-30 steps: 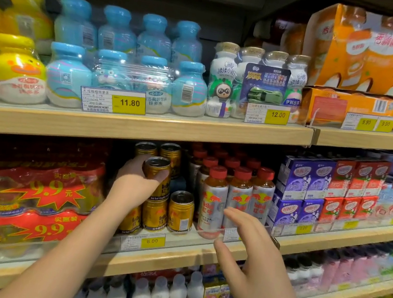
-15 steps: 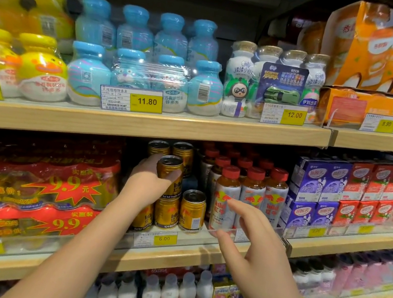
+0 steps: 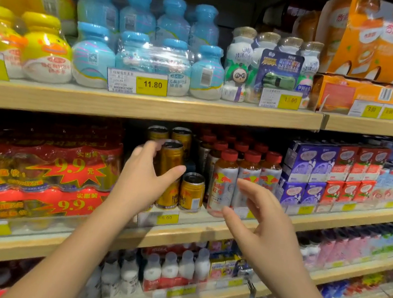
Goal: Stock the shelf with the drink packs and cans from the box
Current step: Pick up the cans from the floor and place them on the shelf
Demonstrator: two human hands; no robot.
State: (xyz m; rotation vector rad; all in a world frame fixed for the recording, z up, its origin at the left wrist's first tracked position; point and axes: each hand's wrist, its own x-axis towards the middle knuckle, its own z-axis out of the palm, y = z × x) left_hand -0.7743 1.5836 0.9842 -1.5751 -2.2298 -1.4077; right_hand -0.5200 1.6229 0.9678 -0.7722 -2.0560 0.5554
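Observation:
On the middle shelf (image 3: 202, 231), gold drink cans (image 3: 192, 191) stand in two layers. The upper front gold can (image 3: 171, 156) rests on the cans below. My left hand (image 3: 145, 181) is cupped just in front of that can, fingers to its left and thumb stretched across below it, loosened and not closed round it. My right hand (image 3: 260, 215) hovers with fingers spread and holds nothing, in front of the red-capped bottles (image 3: 224, 180). The box is out of view.
Red shrink-wrapped multipacks (image 3: 28, 171) fill the shelf to the left of the cans. Purple and red carton packs (image 3: 330, 172) stand to the right. Blue and yellow bottle packs (image 3: 143, 42) sit on the shelf above, small white bottles (image 3: 169, 265) on the shelf below.
My left hand has loosened its grip on the upper gold can and drawn back slightly toward me. My right hand has risen a little. The view has shifted left.

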